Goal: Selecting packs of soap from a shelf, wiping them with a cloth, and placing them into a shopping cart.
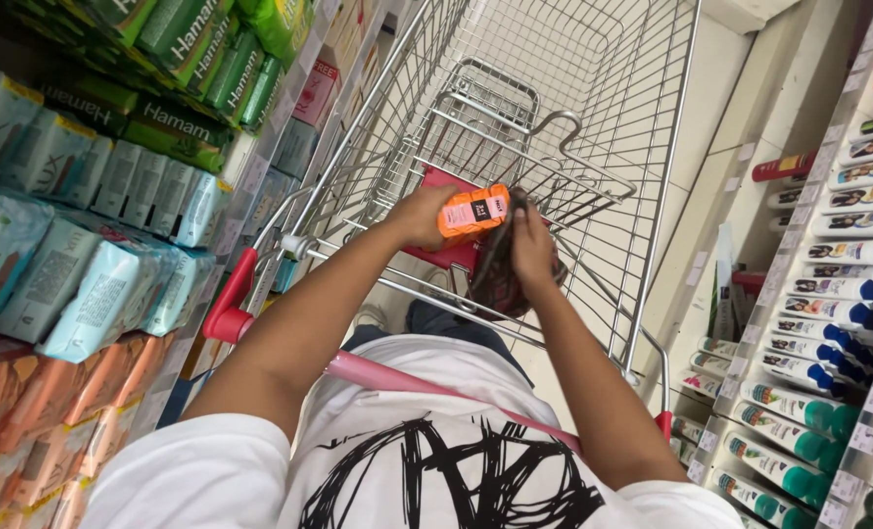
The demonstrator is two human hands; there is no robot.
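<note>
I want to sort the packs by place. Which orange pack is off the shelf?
The small orange pack in the left hand, held over the wire cart. The other orange packs sit stacked on the left shelf.

A shopping cart (593, 108) stands between soap shelves (74, 225) on the left and bottle shelves (828, 323) right.

You have one view only, from the camera on your head. It looks steeply down over your chest and both forearms into the cart (593, 108) just ahead, close in. Shelves (84, 196) run along both edges, with floor (720, 98) beyond the cart.
</note>
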